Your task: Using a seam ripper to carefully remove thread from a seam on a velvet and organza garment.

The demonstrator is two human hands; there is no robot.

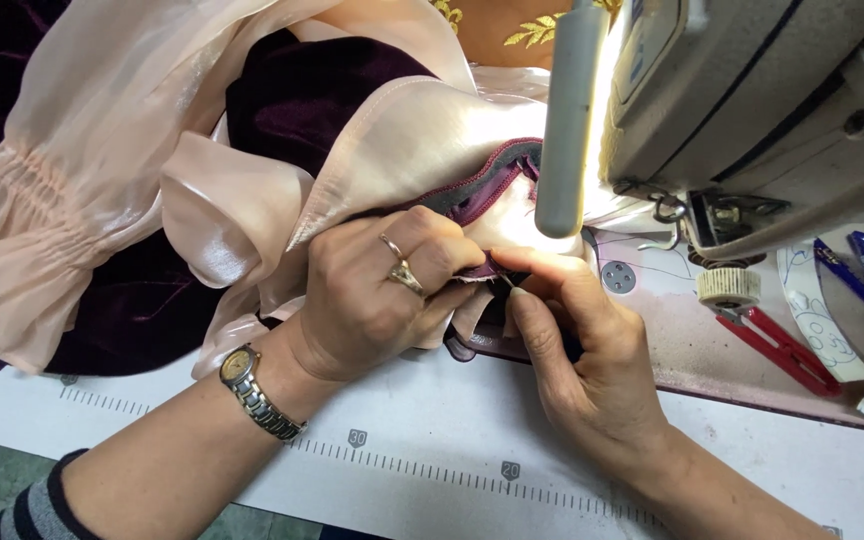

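At centre, left hand (pixel 372 295) and right hand (pixel 577 345) pinch the maroon velvet seam (pixel 487 268); glossy peach satin (pixel 252 200) billows toward ten o'clock.

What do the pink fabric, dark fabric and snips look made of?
Pink fabric: thin, glossy, probably satin or organza; it shines and shows through. Dark fabric: likely velvet, deep matte plum pile. Snips: red handles, apparently plastic; blades hidden.

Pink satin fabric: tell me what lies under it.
Dark purple velvet shows beneath the pink satin fabric, and the white table below at its edge. How far the velvet runs underneath is covered.
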